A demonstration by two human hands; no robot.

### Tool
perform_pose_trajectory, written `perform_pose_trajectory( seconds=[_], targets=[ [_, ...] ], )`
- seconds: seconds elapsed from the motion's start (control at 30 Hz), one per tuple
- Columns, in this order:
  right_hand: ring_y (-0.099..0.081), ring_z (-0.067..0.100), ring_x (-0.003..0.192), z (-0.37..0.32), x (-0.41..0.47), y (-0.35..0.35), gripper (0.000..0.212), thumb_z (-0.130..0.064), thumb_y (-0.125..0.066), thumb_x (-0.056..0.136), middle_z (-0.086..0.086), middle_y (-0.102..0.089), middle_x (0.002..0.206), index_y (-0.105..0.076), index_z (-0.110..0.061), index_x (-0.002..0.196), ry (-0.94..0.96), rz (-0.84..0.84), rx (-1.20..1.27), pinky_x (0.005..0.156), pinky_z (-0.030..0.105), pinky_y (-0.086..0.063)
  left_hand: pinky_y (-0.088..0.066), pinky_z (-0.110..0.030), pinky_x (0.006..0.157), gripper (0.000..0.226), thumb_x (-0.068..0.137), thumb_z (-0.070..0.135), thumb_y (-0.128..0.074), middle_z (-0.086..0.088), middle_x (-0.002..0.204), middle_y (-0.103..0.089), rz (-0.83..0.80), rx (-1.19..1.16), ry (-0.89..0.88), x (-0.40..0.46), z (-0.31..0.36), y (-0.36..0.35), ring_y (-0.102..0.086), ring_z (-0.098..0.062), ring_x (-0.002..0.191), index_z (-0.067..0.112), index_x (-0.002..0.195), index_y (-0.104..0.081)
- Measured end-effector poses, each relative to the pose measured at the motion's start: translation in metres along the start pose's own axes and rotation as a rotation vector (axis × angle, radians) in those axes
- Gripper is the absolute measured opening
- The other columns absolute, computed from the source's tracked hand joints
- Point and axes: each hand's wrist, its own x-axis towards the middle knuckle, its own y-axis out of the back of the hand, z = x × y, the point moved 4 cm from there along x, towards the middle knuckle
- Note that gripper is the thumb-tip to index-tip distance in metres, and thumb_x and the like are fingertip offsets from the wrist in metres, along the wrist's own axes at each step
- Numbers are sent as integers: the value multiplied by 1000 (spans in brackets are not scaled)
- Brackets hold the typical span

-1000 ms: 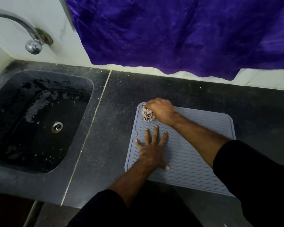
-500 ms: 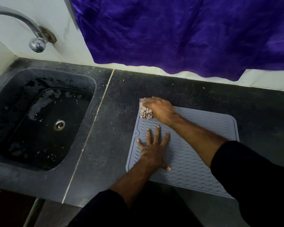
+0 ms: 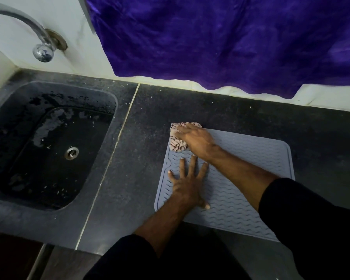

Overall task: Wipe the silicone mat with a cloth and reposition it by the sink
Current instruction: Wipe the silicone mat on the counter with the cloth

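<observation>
- Head view: a grey silicone mat (image 3: 240, 188) lies flat on the dark counter (image 3: 141, 158), right of centre in the frame.
- The left hand (image 3: 188, 184) presses on the mat's left part, fingers spread wide and straight.
- The right hand (image 3: 196, 139) lies with fairly straight fingers on a crumpled cloth (image 3: 177, 143) at the mat's upper left corner.
- A wet black sink (image 3: 49, 142) fills the left of the frame, a tap (image 3: 42, 51) above it.
- A purple curtain (image 3: 230, 41) hangs across the top.

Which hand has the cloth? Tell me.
The right hand, at the mat's far left corner, presses the cloth; the left hand lies flat, bare.
</observation>
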Motion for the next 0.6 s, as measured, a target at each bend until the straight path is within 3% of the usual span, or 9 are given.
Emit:
perform_pose_trajectory(
  seconds=[0.17,0.23,0.3,0.37,0.43,0.6],
  targets=[
    [-50,24,125,25,-8,7,46,-10,-63,83,3,-56,135,-58,-19,127,-117,52,-6,105,38,-41,7,-77,102,134,66,53,-80,-1,144,48,27,-21,-8,-1,0,0,38,-37,134,37,145,27],
    [-44,21,130,22,-11,5,51,-13,-64,84,0,-50,142,-53,-22,133,-79,49,92,110,35,-36,7,-77,102,134,66,53,-80,-2,145,47,30,-19,-11,0,0,-1,39,-37,134,37,145,27],
    [-33,18,138,3,-11,-1,47,-22,-52,94,-4,-40,149,-44,-24,140,15,11,192,115,32,-25,7,-77,102,131,68,55,-78,-3,148,43,22,-13,-3,0,0,-1,39,-37,134,35,146,26],
    [-23,19,143,-12,-11,-9,43,-31,-38,100,-9,-31,154,-37,-27,143,60,-57,160,117,34,-17,8,-76,102,129,69,55,-77,-6,152,37,2,-11,5,0,0,-2,38,-36,135,33,148,23],
    [-22,20,143,-12,-13,-9,43,-33,-35,101,-9,-29,154,-36,-28,144,75,-80,88,116,35,-16,7,-76,103,129,69,55,-77,-6,153,36,5,-12,6,-1,0,-1,35,-36,137,33,148,22],
    [-49,24,126,5,-13,14,40,-27,-51,94,3,-56,135,-52,-21,133,17,-123,-9,104,40,-42,6,-76,103,131,68,53,-78,-4,151,39,48,-38,-7,-5,0,1,34,-37,137,36,147,24]
  ],
)
